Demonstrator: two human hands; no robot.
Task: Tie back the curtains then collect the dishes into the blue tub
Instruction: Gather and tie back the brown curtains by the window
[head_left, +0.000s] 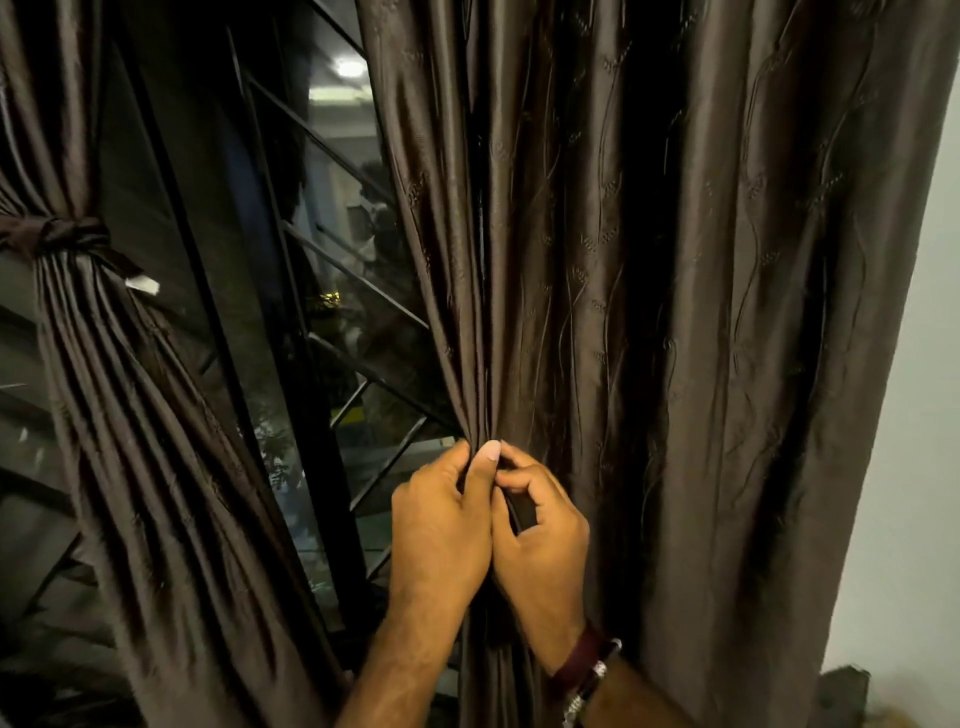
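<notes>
Both hands meet at the inner edge of the right curtain (649, 312): the left hand (441, 525) pinches the gathered folds, the right hand (540, 535) curls round a dark strip. If either pinch slackens, the slick fabric could likely fan loose. Farther left, the left curtain (130, 415) hangs tied; no dishes or tub show.

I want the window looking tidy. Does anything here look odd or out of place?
Only a small white tag sticking out below the knotted tie on the gathered dark brown left curtain. The dark brown right curtain hangs untied.
</notes>
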